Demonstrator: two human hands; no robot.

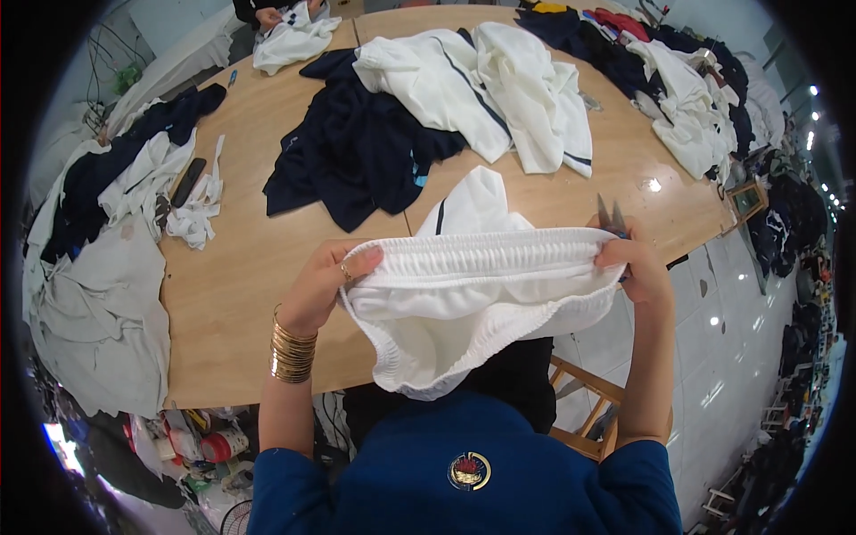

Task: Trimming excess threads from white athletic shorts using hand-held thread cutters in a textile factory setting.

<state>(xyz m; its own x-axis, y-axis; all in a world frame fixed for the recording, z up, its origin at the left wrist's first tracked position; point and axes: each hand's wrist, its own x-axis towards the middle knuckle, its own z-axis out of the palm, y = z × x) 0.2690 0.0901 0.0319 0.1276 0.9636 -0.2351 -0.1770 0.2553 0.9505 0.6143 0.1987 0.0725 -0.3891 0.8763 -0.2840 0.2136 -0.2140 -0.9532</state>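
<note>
Left hand (321, 281) and right hand (644, 272) pinch the white, elastic-waisted fabric garment (486, 259), spread wide over the tan wooden table (223, 330) (and grey-bladed metal scissors (610, 217) jut from the right hand)!

The pants (477, 253) are white, the bracelets (292, 355) gold. The shirt (383, 473) is blue with a red and gold badge (469, 471). The table (223, 312) is light brown, the clothes (343, 147) on it navy and white.

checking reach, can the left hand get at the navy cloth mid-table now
Probably yes, if freed: the left hand grips the white waistband, but only bare tabletop shows between that hand and the navy cloth.
</note>
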